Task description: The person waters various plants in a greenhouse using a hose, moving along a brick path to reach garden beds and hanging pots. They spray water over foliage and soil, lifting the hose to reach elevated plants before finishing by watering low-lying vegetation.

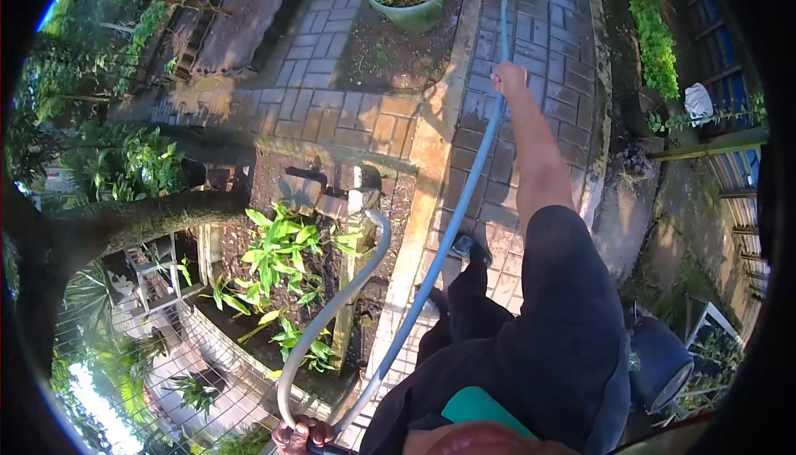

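A long grey-blue hose (448,239) runs from the top of the head view down the brick path. My right hand (511,79) is closed around it, with the arm stretched far forward. Low at the left edge of my body, my left hand (303,435) grips a greyer length of hose (325,316). That length curves up over the planting bed, and its end (373,215) bends near a low concrete edge. A short dark piece shows beside my left fingers, too cut off to name. One shoe (466,246) stands on the bricks.
Leafy green plants (282,248) grow in the bed at left, beside a thick tree trunk (149,221). A green pot (410,14) stands ahead. A dark bucket-like container (661,364) is close at right. A wire fence (178,355) runs lower left.
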Demonstrator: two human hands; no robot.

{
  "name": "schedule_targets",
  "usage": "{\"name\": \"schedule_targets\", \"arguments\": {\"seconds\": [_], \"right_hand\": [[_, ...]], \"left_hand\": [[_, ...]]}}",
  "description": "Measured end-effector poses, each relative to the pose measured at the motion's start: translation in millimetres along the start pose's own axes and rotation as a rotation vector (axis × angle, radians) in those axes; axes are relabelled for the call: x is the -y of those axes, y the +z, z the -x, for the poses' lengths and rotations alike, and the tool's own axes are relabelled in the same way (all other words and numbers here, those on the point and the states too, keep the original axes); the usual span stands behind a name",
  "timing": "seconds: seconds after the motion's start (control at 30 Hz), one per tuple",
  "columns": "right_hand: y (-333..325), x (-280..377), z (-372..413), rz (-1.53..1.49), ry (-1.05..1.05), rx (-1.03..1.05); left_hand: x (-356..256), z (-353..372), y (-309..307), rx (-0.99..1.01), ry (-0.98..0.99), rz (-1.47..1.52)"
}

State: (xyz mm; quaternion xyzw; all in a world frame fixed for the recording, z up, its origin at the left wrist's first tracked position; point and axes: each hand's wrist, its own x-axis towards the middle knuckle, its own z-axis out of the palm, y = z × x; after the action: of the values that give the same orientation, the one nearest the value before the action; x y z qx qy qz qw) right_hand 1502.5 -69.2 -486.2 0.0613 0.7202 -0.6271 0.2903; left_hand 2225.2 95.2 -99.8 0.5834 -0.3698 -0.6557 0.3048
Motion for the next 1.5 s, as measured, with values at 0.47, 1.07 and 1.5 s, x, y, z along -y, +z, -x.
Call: {"name": "schedule_targets", "arguments": {"seconds": [0.47,1.07,1.5], "right_hand": [[-268,-118,308,0.995,-0.491,-0.307],[-456,-488,904,0.927,0.552,-0.566],[-572,-713,1227,1.015,1.244,-0.176]], "left_hand": [[-12,-73,20,0.268,0.343,-0.354],[73,-27,-103,0.681,0.127,-0.08],[254,120,-33,0.743,-0.033,-0.068]]}}
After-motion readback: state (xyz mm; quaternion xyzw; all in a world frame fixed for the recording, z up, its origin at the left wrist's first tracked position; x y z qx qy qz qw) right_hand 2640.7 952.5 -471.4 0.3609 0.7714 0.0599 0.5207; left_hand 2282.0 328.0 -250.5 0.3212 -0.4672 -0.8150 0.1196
